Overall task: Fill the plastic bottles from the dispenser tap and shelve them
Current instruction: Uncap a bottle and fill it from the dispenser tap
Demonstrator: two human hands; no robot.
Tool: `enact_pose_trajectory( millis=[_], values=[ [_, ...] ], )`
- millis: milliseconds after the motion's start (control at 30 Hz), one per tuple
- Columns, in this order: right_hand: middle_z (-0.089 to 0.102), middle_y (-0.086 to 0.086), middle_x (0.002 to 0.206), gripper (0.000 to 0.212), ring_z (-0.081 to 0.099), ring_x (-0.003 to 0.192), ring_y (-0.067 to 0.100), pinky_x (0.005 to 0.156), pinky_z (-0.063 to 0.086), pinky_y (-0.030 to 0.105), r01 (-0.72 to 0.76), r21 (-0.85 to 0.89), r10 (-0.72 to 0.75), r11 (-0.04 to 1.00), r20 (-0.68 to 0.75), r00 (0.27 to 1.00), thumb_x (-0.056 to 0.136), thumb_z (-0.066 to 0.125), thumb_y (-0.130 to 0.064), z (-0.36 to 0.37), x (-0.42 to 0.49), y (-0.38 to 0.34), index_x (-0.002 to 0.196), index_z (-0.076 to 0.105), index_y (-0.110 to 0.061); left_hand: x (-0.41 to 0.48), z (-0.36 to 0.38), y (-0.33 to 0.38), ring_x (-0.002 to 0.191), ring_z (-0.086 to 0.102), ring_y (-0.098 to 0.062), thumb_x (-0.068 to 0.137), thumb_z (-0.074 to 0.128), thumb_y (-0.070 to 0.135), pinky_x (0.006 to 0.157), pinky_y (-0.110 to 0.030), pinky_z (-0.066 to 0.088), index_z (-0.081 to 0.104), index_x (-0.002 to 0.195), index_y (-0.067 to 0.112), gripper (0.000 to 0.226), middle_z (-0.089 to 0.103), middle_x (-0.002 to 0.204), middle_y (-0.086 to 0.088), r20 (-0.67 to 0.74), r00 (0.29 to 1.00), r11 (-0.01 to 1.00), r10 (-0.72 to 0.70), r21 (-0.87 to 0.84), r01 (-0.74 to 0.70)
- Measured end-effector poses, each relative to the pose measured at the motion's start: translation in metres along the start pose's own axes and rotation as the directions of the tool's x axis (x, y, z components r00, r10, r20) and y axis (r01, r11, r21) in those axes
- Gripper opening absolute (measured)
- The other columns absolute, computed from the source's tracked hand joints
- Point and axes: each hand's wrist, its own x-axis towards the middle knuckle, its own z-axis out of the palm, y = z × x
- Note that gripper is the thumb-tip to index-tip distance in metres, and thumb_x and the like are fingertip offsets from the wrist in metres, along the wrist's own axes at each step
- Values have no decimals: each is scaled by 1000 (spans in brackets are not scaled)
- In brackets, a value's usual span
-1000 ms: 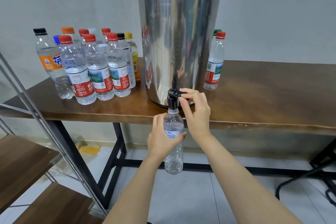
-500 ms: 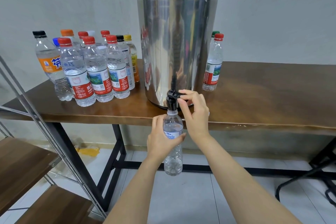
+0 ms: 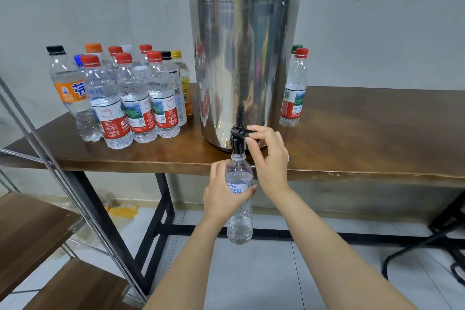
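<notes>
Bright even light; glare on the steel dispenser (image 3: 241, 70); wide-angle bending at edges.

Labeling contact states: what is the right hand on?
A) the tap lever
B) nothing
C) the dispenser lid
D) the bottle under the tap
A: the right hand pinches the black tap lever, while the left hand holds the bottle beneath it.

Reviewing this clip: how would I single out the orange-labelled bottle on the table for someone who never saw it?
Find the steel dispenser on the wooden table; a cluster of capped bottles stands left of it. The orange-labelled bottle is at the cluster's far left end. It alone pairs a black cap with an orange label; most neighbours have red caps and red-and-white labels.
</notes>
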Motion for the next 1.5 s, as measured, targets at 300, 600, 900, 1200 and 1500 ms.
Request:
enact_pose_trajectory(
  millis=[300, 600, 900, 1200, 1500],
  values=[
    [63, -13, 114, 24, 52, 86, 6, 78, 40, 10, 0, 11, 0, 1000, 5, 1000, 94, 55, -32, 0, 0, 1, 93, 65, -10, 0, 0, 1, 106, 53, -1, 67, 86, 49, 87, -33, 49, 44, 129, 33, 76, 43, 127, 20, 7, 1000, 1000, -3, 13, 3],
    [63, -14, 114, 27, 53, 86, 12, 77, 42, 13, -19, 30, 19, 999, 14, 1000, 94, 53, -35, 0, 0, -1, 94, 65, -11, 0, -1, 2, 105, 52, -1, 68, 86, 48, 89, -37, 51, 44, 130, 33, 77, 43, 127, 18, 8, 1000, 1000, -8, 18, 8],
    [64, -13, 113, 22, 53, 81, 12, 78, 37, 7, -7, 10, 8, 1000, -4, 1000, 93, 56, -30, 0, -1, -1, 92, 65, -10, 0, 0, 1, 106, 54, -3, 67, 86, 48, 88, -35, 51, 43, 131, 33, 78, 42, 128, 19, 11, 1000, 1000, -9, 11, 9],
    [62, -15, 113, 24, 53, 85, 9, 78, 37, 6, -9, 9, 9, 1000, 3, 1000, 93, 55, -32, 0, -1, -2, 93, 66, -11, 1, -1, 1, 103, 53, -1, 67, 86, 48, 88, -35, 51, 43, 130, 33, 77, 42, 127, 19, 19, 1000, 1000, -15, 5, 15],
    [61, -18, 113, 23, 53, 86, 9, 78, 39, 7, -11, 12, 11, 1000, -3, 1000, 94, 55, -33, 0, -1, -1, 93, 65, -12, 0, -1, 3, 105, 52, -1, 68, 86, 47, 86, -30, 48, 43, 131, 32, 78, 42, 129, 18, 17, 1000, 1000, -14, 12, 13]
  ],
)
